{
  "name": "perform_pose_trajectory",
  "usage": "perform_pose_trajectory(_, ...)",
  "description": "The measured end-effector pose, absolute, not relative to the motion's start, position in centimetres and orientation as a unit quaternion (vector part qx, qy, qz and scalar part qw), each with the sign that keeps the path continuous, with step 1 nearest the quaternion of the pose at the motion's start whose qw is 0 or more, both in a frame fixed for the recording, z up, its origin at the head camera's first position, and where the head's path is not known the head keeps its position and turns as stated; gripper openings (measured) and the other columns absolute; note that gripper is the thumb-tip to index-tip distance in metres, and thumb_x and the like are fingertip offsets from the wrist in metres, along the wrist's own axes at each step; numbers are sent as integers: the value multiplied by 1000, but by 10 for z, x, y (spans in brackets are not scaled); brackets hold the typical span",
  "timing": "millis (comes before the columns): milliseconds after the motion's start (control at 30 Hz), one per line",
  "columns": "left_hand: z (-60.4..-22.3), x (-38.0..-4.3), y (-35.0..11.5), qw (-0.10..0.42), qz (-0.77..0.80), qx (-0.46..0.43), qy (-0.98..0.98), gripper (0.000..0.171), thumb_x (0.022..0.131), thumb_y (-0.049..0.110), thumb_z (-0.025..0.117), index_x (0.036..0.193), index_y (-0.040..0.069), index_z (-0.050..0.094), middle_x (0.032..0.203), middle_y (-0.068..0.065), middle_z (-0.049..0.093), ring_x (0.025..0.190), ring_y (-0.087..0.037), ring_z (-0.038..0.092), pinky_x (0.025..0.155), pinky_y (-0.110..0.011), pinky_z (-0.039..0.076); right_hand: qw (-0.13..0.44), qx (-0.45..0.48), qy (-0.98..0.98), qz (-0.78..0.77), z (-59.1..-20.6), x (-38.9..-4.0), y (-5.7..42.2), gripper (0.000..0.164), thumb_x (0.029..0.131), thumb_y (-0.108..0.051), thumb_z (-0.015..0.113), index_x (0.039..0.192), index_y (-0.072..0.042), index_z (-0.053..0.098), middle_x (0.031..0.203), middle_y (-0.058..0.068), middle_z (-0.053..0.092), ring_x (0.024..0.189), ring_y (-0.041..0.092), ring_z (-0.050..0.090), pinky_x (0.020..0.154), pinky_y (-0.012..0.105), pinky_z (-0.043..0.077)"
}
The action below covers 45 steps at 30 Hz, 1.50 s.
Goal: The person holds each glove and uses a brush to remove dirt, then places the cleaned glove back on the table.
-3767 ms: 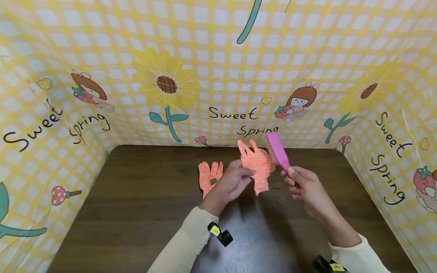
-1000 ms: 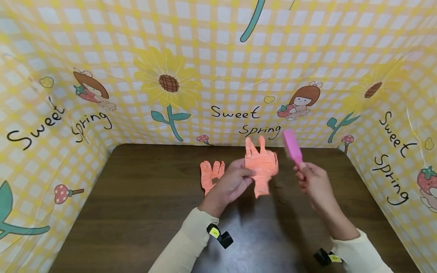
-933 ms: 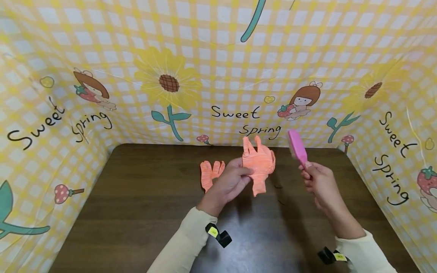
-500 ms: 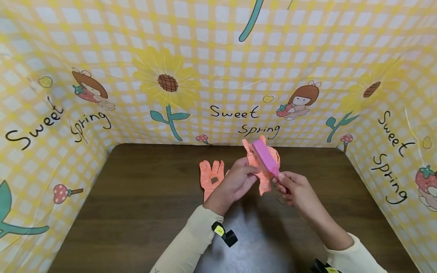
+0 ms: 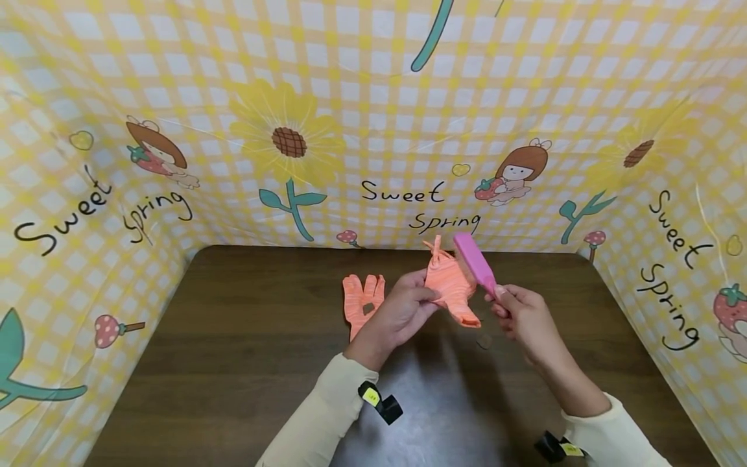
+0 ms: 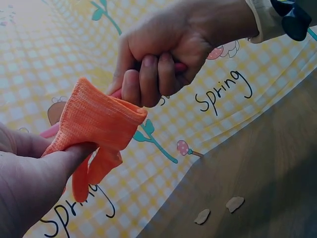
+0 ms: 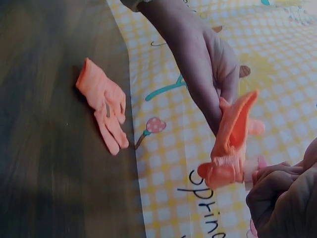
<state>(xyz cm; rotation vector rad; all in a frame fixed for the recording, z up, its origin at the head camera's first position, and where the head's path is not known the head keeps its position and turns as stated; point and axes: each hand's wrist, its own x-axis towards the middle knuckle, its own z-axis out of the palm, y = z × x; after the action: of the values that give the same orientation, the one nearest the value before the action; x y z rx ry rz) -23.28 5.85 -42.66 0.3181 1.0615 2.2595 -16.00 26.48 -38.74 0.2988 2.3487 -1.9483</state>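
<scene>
My left hand [image 5: 404,305] pinches an orange knit glove [image 5: 449,285] by its side, thumb on the near face, and holds it up over the table. The glove's cuff hangs toward the lower right, its opening showing in the right wrist view. Curled round the handle of a pink brush [image 5: 475,259], my right hand [image 5: 528,318] keeps the bristle side against the glove's right edge. In the left wrist view the glove's cuff [image 6: 106,116] hides most of the brush. A second orange glove [image 5: 363,301] with a dark patch lies on the table, partly behind my left forearm.
Two small thin flakes [image 6: 235,204] lie on the dark wooden table [image 5: 251,363], below the held glove. A yellow checked cloth [image 5: 373,130] with printed flowers walls in the back and both sides.
The brush swung away to the right, came back across the glove, and now sits at its right edge. The held glove has turned, its cuff swinging right and its fingers bunching together.
</scene>
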Motion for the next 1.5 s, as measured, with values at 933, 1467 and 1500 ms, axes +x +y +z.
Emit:
perform_pose_trajectory(933, -423, -236, 57, 305, 863, 123, 383, 65, 93, -19, 29, 157, -9, 25, 164, -22, 32, 152, -34, 30, 123, -50, 27, 53, 92, 780, -616, -381, -157, 257, 31, 110, -25, 43, 102, 0, 59, 70, -4, 45, 54, 5, 32, 46, 20, 28)
perform_pose_trajectory(1467, -426, -239, 55, 280, 869, 137, 384, 58, 94, -17, 30, 153, -14, 27, 162, -24, 32, 147, -28, 33, 125, -48, 24, 56, 81, 718, -689, -386, -150, 274, 32, 111, -24, 40, 94, -10, 63, 68, -6, 45, 50, 2, 33, 43, 20, 21)
perform_pose_trajectory(1500, -425, -239, 56, 280, 869, 137, 385, 58, 95, -16, 31, 153, -14, 28, 163, -23, 32, 149, -29, 33, 125, -48, 25, 67, 71, 726, -680, -385, -148, 267, 31, 111, -25, 42, 95, -8, 62, 68, -6, 45, 51, 3, 33, 43, 20, 22)
